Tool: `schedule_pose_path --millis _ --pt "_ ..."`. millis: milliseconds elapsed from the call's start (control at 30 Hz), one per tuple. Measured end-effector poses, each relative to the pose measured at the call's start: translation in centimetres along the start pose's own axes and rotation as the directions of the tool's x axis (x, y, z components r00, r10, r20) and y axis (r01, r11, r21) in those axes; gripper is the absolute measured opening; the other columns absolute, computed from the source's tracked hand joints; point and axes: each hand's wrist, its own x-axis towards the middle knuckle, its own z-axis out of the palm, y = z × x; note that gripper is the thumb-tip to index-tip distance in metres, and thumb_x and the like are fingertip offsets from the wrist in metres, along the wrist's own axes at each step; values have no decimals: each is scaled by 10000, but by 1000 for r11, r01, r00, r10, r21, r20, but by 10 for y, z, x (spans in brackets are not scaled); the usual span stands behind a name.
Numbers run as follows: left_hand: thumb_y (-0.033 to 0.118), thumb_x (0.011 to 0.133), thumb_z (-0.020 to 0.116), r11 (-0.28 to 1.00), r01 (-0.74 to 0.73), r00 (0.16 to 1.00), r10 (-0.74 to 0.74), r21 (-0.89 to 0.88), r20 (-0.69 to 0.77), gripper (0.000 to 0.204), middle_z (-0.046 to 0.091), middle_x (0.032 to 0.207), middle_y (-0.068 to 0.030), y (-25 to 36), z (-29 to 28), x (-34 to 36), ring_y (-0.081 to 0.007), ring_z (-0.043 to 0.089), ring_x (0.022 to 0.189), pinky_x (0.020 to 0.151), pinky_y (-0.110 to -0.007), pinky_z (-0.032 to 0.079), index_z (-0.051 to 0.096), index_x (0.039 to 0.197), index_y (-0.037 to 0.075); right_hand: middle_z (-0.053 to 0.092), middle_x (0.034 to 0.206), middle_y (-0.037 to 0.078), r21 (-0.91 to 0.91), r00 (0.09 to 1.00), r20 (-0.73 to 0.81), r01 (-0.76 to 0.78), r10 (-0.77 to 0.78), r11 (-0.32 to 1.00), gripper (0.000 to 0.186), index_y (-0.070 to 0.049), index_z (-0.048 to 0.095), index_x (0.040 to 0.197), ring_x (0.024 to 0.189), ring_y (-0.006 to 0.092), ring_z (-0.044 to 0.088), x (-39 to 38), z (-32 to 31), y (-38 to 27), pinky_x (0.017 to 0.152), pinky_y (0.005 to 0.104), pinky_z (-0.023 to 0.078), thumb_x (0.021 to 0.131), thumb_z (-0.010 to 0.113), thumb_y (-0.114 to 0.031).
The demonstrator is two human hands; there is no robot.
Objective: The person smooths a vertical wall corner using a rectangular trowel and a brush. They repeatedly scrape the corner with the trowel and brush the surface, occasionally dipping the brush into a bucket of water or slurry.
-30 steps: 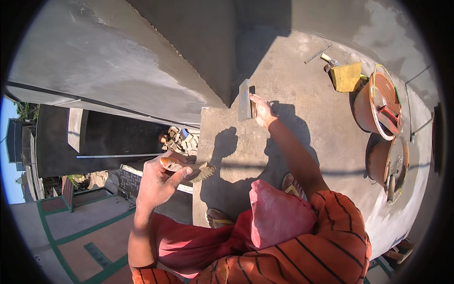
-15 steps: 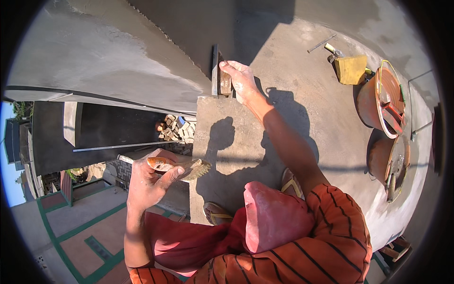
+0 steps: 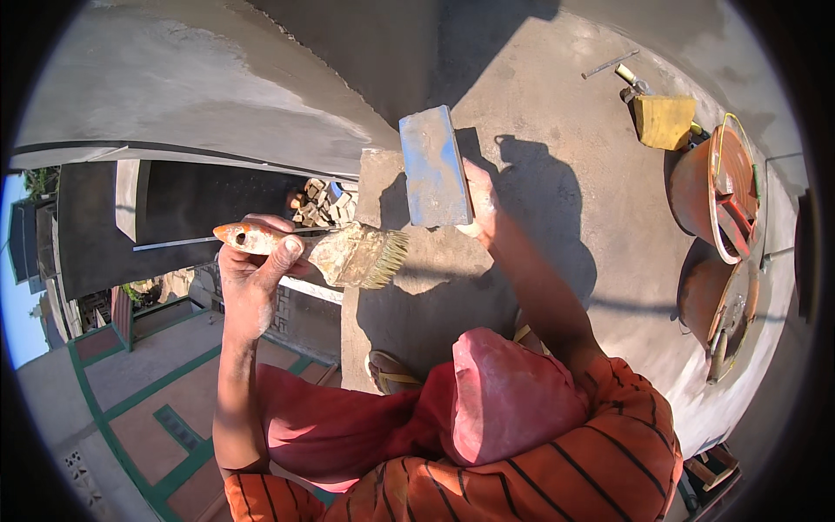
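Note:
My left hand (image 3: pixel 261 265) is closed round the handle of a wide paintbrush (image 3: pixel 352 254), whose neck and bristles are caked with cement and point right. In my right hand (image 3: pixel 480 198) is a plastering float (image 3: pixel 433 167), its flat face turned up toward me and showing blue under grey smears. My fingers are mostly hidden behind the float. Brush and float are a short way apart, the bristles just left of and below the float's lower edge. Beyond them rises a grey plastered wall (image 3: pixel 217 96) with a rough plaster edge.
At the right stand two orange buckets (image 3: pixel 687 196), one with a red-handled tool inside, the other with a trowel (image 3: pixel 718 348). A yellow block (image 3: pixel 664 122) and a metal rod (image 3: pixel 610 64) lie on the concrete floor (image 3: pixel 557 113). The floor drops off at my left, above rubble (image 3: pixel 323 204).
My right hand has drawn the float off the wall and toward me, turning its face up. My left hand has tilted the brush so its broad side shows, bristles further right.

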Motion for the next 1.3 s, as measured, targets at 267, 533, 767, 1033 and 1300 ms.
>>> schedule_pose_path --millis 267,533,767,1033,1300 --pt "139 866 724 993 -70 997 73 91 -28 209 620 842 -40 -2 13 9 -113 617 708 624 -255 555 613 996 20 623 1081 69 -125 982 -171 60 -81 990 335 -51 530 1267 942 161 615 -5 -5 9 803 336 524 990 484 -234" --pt "123 872 717 997 -15 999 18 78 -37 216 640 832 -45 -6 9 6 -101 615 704 635 -249 547 608 1015 4 649 955 17 -711 840 -148 276 -521 647 306 10 604 1169 815 76 594 34 -25 17 729 236 496 905 675 -127" --pt "95 868 717 995 23 999 -21 93 -27 205 640 827 -44 -7 3 0 -93 608 687 634 -240 523 598 1003 -5 652 859 8 -919 747 -27 243 -664 311 330 4 615 1162 701 59 571 84 -14 23 646 236 487 881 704 -145" --pt "109 869 710 990 -16 1000 16 141 0 196 608 895 -48 -9 2 2 -110 618 711 627 -252 547 598 988 1 716 951 99 -802 682 -467 -59 -563 594 315 -39 695 1068 849 216 674 132 -75 -13 785 342 510 831 710 -245" --pt "96 875 708 994 -14 1000 11 106 22 187 627 826 -42 -5 -4 -7 -99 611 703 644 -243 530 602 994 -2 662 940 38 -678 857 -78 328 -509 658 289 33 649 1089 817 80 608 90 59 -22 722 222 491 888 696 -170"
